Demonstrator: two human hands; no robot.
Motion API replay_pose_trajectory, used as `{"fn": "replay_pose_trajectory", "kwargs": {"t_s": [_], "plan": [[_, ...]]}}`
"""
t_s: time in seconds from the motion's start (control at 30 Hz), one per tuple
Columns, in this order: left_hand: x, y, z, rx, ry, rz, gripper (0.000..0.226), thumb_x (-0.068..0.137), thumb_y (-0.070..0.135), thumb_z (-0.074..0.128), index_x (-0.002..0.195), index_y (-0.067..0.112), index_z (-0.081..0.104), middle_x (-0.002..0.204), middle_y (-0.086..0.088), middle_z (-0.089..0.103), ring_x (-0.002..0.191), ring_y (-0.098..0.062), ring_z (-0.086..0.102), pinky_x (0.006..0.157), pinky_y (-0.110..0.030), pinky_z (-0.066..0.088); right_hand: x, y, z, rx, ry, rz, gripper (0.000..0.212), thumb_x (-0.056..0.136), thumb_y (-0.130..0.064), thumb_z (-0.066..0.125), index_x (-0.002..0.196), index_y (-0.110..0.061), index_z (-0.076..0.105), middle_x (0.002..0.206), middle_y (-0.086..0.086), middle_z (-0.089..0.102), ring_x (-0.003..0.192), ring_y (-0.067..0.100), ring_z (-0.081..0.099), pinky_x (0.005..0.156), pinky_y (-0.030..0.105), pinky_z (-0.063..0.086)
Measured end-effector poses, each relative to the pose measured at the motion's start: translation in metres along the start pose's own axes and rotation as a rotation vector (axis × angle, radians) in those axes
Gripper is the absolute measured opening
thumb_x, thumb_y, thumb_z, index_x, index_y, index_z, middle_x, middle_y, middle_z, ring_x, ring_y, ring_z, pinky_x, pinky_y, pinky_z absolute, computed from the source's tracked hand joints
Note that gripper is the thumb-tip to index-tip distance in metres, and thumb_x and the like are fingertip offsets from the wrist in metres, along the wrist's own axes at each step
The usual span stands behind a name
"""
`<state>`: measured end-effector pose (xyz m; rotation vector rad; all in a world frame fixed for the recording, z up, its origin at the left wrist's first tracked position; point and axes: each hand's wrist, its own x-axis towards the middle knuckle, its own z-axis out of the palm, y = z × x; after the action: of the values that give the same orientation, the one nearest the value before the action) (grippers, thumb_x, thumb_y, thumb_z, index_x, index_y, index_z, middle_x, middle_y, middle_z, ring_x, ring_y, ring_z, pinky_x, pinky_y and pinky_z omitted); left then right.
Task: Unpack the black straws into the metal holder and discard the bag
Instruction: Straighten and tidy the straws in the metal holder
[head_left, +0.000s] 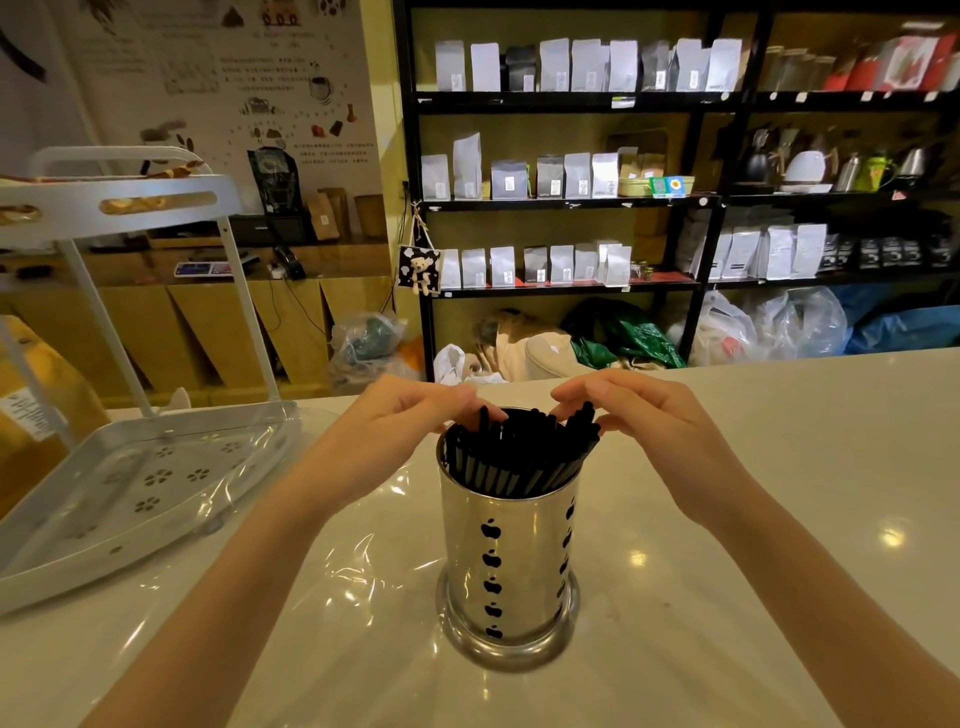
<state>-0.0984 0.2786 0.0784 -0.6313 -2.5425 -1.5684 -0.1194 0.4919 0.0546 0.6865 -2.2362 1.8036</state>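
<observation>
Black straws (519, 457) standing in metal holder (511, 561), leaning right. Left hand (410, 415) and right hand (631, 410) pinching straw tips above holder rim. Clear bag (332, 551) lying flat left of holder. Best: nudging tips gently, bracing holder against tipping.

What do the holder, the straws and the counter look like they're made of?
Holder: polished metal, likely stainless steel; it mirrors the room and has apple-shaped cutouts. Straws: matte black, probably plastic, though paper can't be ruled out. Counter: glossy pale stone or a stone-look composite; ceiling lights reflect sharply in it.
</observation>
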Motion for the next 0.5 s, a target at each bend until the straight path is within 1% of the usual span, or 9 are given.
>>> {"fn": "replay_pose_trajectory", "kwargs": {"t_s": [0.07, 0.17, 0.27, 0.37, 0.43, 0.47, 0.5], "plan": [[-0.004, -0.001, 0.000, -0.016, 0.035, -0.002, 0.038, 0.093, 0.028, 0.034, 0.079, 0.034, 0.069, 0.073, 0.030, 0.070, 0.080, 0.014, 0.062, 0.061, 0.008, 0.035, -0.001, 0.003, -0.001, 0.006, -0.003, 0.005, 0.035, 0.095, -0.018, 0.041, 0.082, -0.029, 0.072, 0.077, -0.012, 0.071, 0.084, 0.007, 0.062, 0.072, 0.016, 0.050], [-0.010, -0.002, -0.002, -0.043, 0.061, 0.010, 0.040, 0.093, 0.029, 0.032, 0.080, 0.032, 0.069, 0.074, 0.028, 0.071, 0.082, 0.012, 0.063, 0.063, 0.005, 0.038, -0.002, 0.006, -0.001, 0.018, -0.011, 0.008, 0.033, 0.095, -0.018, 0.042, 0.084, -0.027, 0.072, 0.077, -0.010, 0.071, 0.082, 0.005, 0.063, 0.072, 0.019, 0.051], [-0.015, -0.003, -0.003, -0.058, 0.078, 0.000, 0.039, 0.094, 0.027, 0.032, 0.080, 0.033, 0.068, 0.069, 0.034, 0.067, 0.078, 0.018, 0.060, 0.058, 0.008, 0.035, -0.006, 0.008, -0.003, 0.032, 0.009, 0.000, 0.032, 0.094, -0.017, 0.042, 0.087, -0.023, 0.072, 0.082, -0.005, 0.073, 0.083, 0.009, 0.064, 0.072, 0.022, 0.051], [-0.019, -0.005, -0.004, -0.038, 0.051, 0.025, 0.038, 0.094, 0.023, 0.032, 0.084, 0.037, 0.065, 0.071, 0.041, 0.064, 0.080, 0.022, 0.057, 0.059, 0.009, 0.034, -0.007, 0.010, -0.005, 0.051, -0.002, 0.001, 0.030, 0.095, -0.017, 0.043, 0.090, -0.024, 0.073, 0.089, 0.001, 0.073, 0.088, 0.014, 0.064, 0.071, 0.023, 0.051], [-0.021, -0.005, -0.004, -0.040, 0.031, 0.035, 0.037, 0.094, 0.016, 0.034, 0.089, 0.039, 0.062, 0.074, 0.045, 0.061, 0.084, 0.025, 0.054, 0.061, 0.010, 0.033, -0.010, 0.009, -0.007, 0.054, -0.042, 0.004, 0.028, 0.089, -0.020, 0.044, 0.094, -0.027, 0.071, 0.092, -0.005, 0.073, 0.092, 0.010, 0.064, 0.073, 0.020, 0.050], [-0.022, -0.005, -0.004, -0.049, 0.025, 0.039, 0.038, 0.094, 0.011, 0.036, 0.090, 0.039, 0.061, 0.074, 0.047, 0.060, 0.084, 0.028, 0.052, 0.062, 0.010, 0.032, -0.014, 0.005, -0.008, 0.065, -0.076, 0.007, 0.033, 0.083, -0.020, 0.039, 0.097, -0.027, 0.069, 0.095, -0.009, 0.073, 0.095, 0.007, 0.063, 0.075, 0.019, 0.049], [-0.023, -0.005, -0.004, -0.057, 0.019, 0.042, 0.040, 0.092, 0.005, 0.037, 0.091, 0.038, 0.060, 0.074, 0.047, 0.060, 0.084, 0.030, 0.050, 0.062, 0.010, 0.033, -0.016, -0.004, -0.007, 0.081, -0.153, -0.003, 0.040, 0.077, -0.018, 0.035, 0.101, -0.025, 0.066, 0.099, -0.011, 0.073, 0.101, 0.007, 0.061, 0.079, 0.020, 0.048]]}}
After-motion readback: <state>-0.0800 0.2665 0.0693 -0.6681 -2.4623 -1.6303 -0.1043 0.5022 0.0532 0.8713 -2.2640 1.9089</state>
